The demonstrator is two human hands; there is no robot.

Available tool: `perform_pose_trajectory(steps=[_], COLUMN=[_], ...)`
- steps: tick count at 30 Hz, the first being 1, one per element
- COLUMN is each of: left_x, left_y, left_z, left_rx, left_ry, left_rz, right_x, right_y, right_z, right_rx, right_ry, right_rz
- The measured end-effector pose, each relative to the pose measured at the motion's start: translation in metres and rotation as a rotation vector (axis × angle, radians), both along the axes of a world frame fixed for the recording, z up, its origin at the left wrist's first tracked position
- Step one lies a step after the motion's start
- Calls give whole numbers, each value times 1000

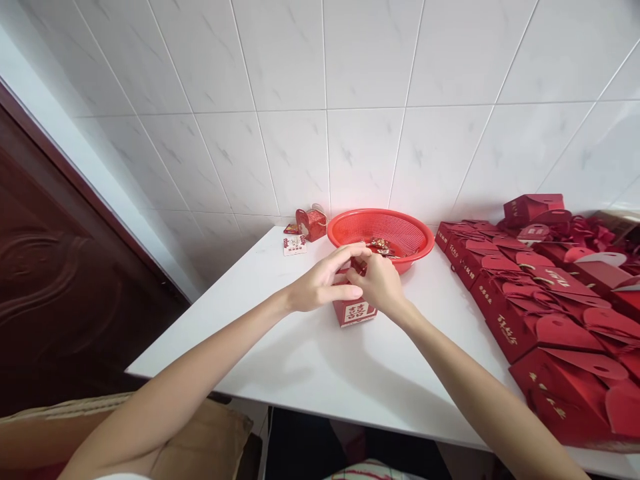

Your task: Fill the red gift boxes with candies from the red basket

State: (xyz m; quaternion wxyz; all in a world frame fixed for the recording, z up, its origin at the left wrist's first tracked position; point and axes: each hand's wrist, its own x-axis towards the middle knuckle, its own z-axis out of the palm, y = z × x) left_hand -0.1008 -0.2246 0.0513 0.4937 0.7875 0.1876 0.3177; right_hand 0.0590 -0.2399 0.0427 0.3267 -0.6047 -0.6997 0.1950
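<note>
A small red gift box (355,312) with a white double-happiness panel stands upright on the white table, just in front of the basket. From the left, my left hand (324,281) wraps round its upper part, thumb across the near side. My right hand (379,280) is at the box's top right, fingers curled in a pinch. What the right fingertips grip is hidden, and both hands cover most of the box top. Behind them sits a red plastic basket (345,225) with wrapped candies (381,245) inside.
Many red gift boxes (505,319) stand in rows along the table's right side. At the back left are another red box (311,225) with a rounded top and a red-and-white card (295,245). A tiled wall (367,160) borders the white table (300,373); a cardboard box (205,437) is below left.
</note>
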Motion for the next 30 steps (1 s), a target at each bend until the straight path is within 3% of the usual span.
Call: perform_pose_trajectory(steps=[5, 9, 12, 16, 19, 23, 26, 30], left_x=[1, 0, -2, -5, -7, -8, -6, -3], left_y=[1, 6, 10, 15, 20, 28, 30, 28], left_z=[-6, -8, -6, -3, -6, -14, -19, -23], left_rx=[25, 12, 22, 45, 55, 70, 70, 125], left_ry=[37, -57, -141, -110, -28, 81, 164, 268], left_rz=[100, 142, 242, 389, 444, 398, 335, 291], right_x=[13, 32, 49, 83, 113, 144, 165, 200], right_y=[3, 2, 2, 9, 10, -13, -37, -57], right_z=[2, 17, 40, 80, 110, 138, 143, 132], right_rx=[64, 160, 222, 298, 351, 369, 451, 577], right_ry=[-48, -100, -96, -110, -104, -79, -40, 8], right_rz=[-3, -35, -15, -55, -184, -383, -477, -621])
